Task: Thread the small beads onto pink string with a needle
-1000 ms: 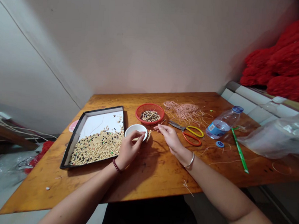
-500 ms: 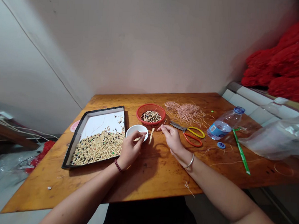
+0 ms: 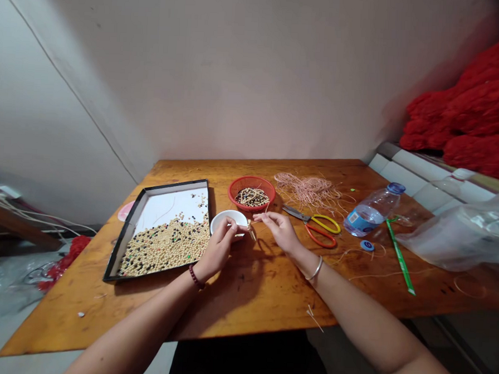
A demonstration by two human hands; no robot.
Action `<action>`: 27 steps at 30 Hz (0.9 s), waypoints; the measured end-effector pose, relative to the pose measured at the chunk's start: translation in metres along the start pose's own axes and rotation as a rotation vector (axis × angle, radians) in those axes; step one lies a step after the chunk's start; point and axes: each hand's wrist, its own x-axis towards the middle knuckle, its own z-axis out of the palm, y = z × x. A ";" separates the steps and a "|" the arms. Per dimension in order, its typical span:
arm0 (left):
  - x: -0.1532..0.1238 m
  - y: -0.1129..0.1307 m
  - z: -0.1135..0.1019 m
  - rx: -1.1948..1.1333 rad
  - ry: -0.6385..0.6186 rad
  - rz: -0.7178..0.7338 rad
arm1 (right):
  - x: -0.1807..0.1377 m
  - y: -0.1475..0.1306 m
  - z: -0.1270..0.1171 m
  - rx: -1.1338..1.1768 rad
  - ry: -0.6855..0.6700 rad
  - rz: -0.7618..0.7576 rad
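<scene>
My left hand (image 3: pixel 219 248) is pinched at the rim of a small white bowl (image 3: pixel 226 219), its fingertips holding one end of a short strand of pale beads (image 3: pixel 251 230). My right hand (image 3: pixel 278 231) is pinched too, gripping the thin cord of that strand just right of the bowl. The two hands sit close together, with the beads hanging between them above the wooden table (image 3: pixel 252 287). A black-rimmed tray (image 3: pixel 125 233) of loose pale and dark beads lies left of my left hand.
A red basket (image 3: pixel 251 191) of beaded strands stands behind the bowl. A heap of pink cord (image 3: pixel 308 188), yellow and orange scissors (image 3: pixel 320 225), a plastic bottle (image 3: pixel 371 216) with its blue cap (image 3: pixel 367 245), a green stick (image 3: pixel 400 256) and a clear bag (image 3: pixel 464 232) lie to the right.
My right hand has moved left toward the bowl, closing the gap to my left hand. The bead strand now hangs shorter between the fingertips.
</scene>
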 end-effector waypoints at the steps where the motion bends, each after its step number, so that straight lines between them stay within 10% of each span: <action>1: 0.000 0.001 0.001 -0.024 -0.011 -0.011 | -0.001 0.000 0.001 -0.017 -0.026 -0.022; 5: -0.001 0.003 0.001 -0.136 -0.074 -0.105 | -0.006 -0.001 0.004 0.020 -0.109 -0.031; 13: 0.003 -0.006 -0.004 -0.161 -0.109 -0.230 | -0.014 0.001 0.012 0.402 -0.244 0.412; 27: -0.001 -0.005 0.004 0.029 -0.157 -0.133 | -0.012 -0.001 0.010 0.330 -0.058 0.352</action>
